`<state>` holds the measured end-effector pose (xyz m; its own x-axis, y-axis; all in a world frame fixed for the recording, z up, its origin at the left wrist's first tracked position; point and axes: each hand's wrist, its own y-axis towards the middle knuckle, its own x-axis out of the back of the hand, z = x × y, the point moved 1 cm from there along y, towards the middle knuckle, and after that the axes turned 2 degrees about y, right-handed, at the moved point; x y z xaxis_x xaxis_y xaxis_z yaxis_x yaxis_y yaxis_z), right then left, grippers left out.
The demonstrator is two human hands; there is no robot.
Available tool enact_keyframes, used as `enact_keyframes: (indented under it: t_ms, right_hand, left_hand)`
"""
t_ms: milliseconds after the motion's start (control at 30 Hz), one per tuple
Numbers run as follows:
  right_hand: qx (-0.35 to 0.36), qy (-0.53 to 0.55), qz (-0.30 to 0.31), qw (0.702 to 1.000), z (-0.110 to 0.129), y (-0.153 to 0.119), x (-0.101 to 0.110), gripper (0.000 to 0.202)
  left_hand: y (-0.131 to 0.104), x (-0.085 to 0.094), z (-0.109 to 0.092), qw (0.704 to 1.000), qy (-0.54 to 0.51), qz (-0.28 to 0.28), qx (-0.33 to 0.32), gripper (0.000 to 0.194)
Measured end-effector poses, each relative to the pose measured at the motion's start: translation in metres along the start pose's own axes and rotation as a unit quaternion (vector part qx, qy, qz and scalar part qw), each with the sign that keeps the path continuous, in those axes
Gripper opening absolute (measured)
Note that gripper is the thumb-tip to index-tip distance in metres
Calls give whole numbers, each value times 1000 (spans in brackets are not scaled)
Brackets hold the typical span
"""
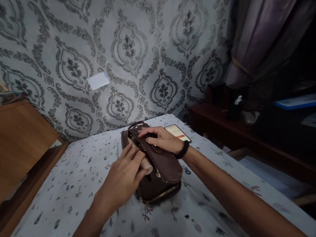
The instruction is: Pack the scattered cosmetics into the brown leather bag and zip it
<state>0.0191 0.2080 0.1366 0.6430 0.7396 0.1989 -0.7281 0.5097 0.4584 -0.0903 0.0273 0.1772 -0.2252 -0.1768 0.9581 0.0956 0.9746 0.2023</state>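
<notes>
A dark brown leather-like bag [162, 162] with gold zips and a short handle lies on the patterned sheet, its top partly unzipped. My left hand [124, 174] is closed around a beige cylindrical roll [146, 165] at the opening. One round end of that roll shows below my fingers; the rest is hidden. Across the bag's upper flap lies my right hand [164, 140], fingers curled over the flap's edge and holding it to the right. A black band circles my right wrist. What lies inside the bag is mostly dark.
A phone [177, 132] with a lit screen lies just beyond my right wrist. The white patterned sheet [81, 189] covers the surface. At left stands a wooden panel [15, 143]; at right, a dark red shelf [232, 133] holds dim objects. Patterned wallpaper [128, 46] rises behind.
</notes>
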Motion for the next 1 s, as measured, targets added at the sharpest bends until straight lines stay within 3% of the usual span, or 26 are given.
enact_keyframes:
  t_ms: [133, 267, 333, 400, 533, 733, 1000]
  right_hand:
    - [-7, 1, -7, 1000, 1, 0, -1, 26]
    - [-6, 11, -8, 1000, 1, 0, -1, 25]
    - [-6, 15, -13, 1000, 2, 0, -1, 24]
    - [-9, 19, -19, 1000, 4, -1, -1, 23]
    - [-8, 32, -38, 999, 7, -1, -4, 24]
    - [-4, 24, -55, 998, 8, 0, -7, 25]
    - [-12, 83, -63, 994, 8, 0, -3, 25]
  left_hand:
    - [-3, -9, 3, 1000, -3, -26, -5, 32]
    - [-7, -19, 17, 990, -91, -98, 54, 45]
    - [-5, -27, 28, 970, -171, -136, 104, 71]
    - [-1, -36, 37, 939, -283, -133, 140, 94]
    - [10, -48, 40, 886, -428, -92, 151, 109]
    - [9, -43, 43, 886, -439, -49, 138, 121]
    - [17, -38, 37, 912, -391, -42, 120, 117]
